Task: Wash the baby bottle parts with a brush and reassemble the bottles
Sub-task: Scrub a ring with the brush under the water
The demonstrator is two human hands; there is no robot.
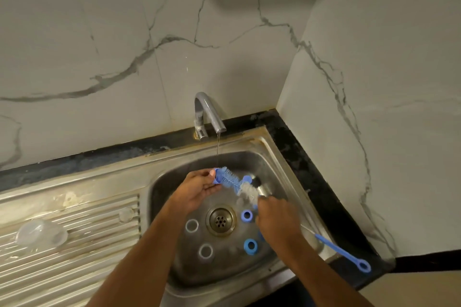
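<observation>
Nearest, four rings lie flat on the sink [252,279] floor around the drain [221,220]: two clear, two blue [250,246]. A thin brush [335,248] lies on the sink's right rim, loop end toward the counter edge. Above the drain, the right hand [275,219] has a clenched grip on the brush [238,183], whose long axis runs up-left, tip in a blue collar [218,177] pinched by the left hand [199,188] under the tap [208,114] stream.

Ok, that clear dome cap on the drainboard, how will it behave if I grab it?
The cap is probably light: thin clear plastic. It looks wet, so likely slippery. Lying tilted on the drainboard ridges, its round shape may rock or roll when nudged.
</observation>
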